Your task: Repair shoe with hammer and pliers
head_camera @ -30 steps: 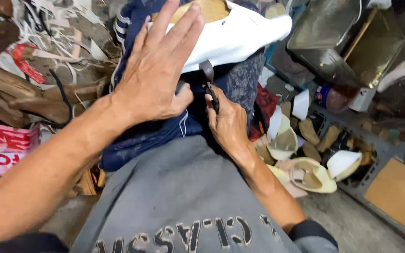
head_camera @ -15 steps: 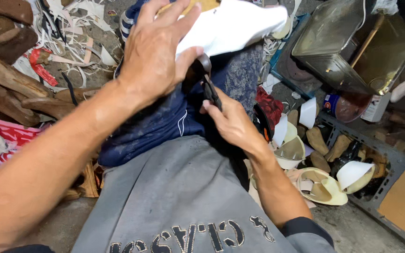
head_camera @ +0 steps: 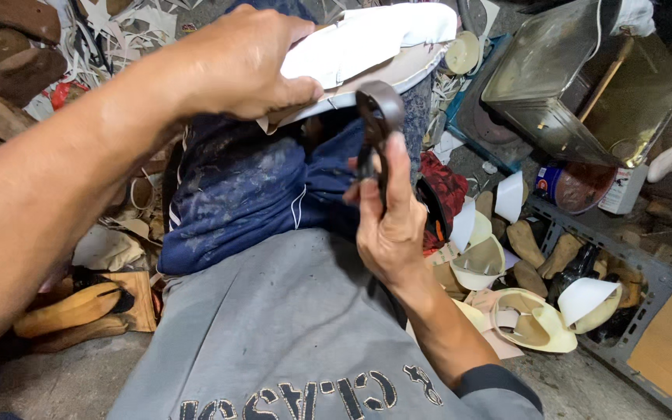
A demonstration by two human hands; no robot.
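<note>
Two hands work one white shoe (head_camera: 367, 43): the left hand (head_camera: 235, 66) clamps fingers around it, the right hand (head_camera: 386, 222) grips one dark pincer tool (head_camera: 379, 124).

A bare concrete floor (head_camera: 56, 385) is littered with pale scraps. A dented metal tin (head_camera: 585, 85) is set at upper right; just below it a grey metal rack (head_camera: 647, 311) is filled with shoe parts. Wooden lasts (head_camera: 1, 62) are piled far left of the tin.
</note>
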